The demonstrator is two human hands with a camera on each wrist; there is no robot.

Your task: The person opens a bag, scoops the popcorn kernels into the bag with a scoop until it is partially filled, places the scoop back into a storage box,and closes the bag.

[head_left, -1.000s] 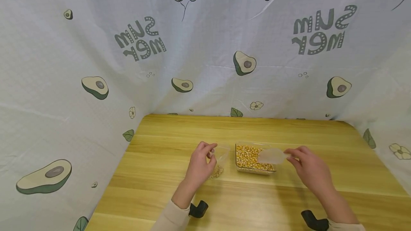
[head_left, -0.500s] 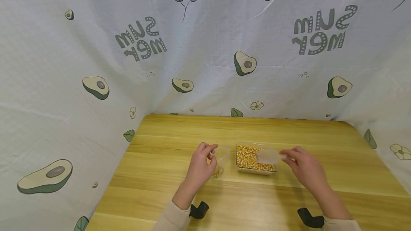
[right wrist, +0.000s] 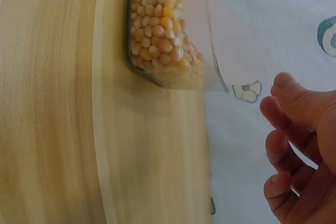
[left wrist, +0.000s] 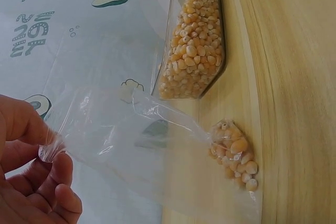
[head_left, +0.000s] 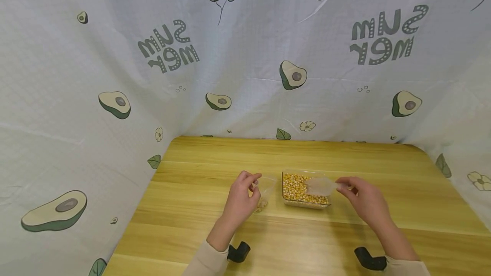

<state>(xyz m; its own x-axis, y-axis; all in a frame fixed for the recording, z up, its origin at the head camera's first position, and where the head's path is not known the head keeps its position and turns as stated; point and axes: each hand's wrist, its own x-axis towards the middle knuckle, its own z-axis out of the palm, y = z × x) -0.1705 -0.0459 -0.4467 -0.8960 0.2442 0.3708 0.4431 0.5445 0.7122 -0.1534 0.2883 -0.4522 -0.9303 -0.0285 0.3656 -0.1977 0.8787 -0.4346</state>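
A clear rectangular container of yellow corn kernels stands on the table. My right hand is at its right side and pinches the handle end of a translucent white scoop. The scoop's blade dips into the kernels, so its front edge is hidden. Left of the container, my left hand pinches the top edge of a clear plastic bag between thumb and fingers. A small heap of kernels lies in the bottom of the bag, which rests on the table.
The wood-grain table runs back to a white curtain printed with avocados, and the curtain also rises at the left and right. Black angled pieces sit at both wrists beside the sleeves.
My right hand has moved slightly left, and the scoop has shifted a little left in the kernels. My left hand and the bag have hardly moved.
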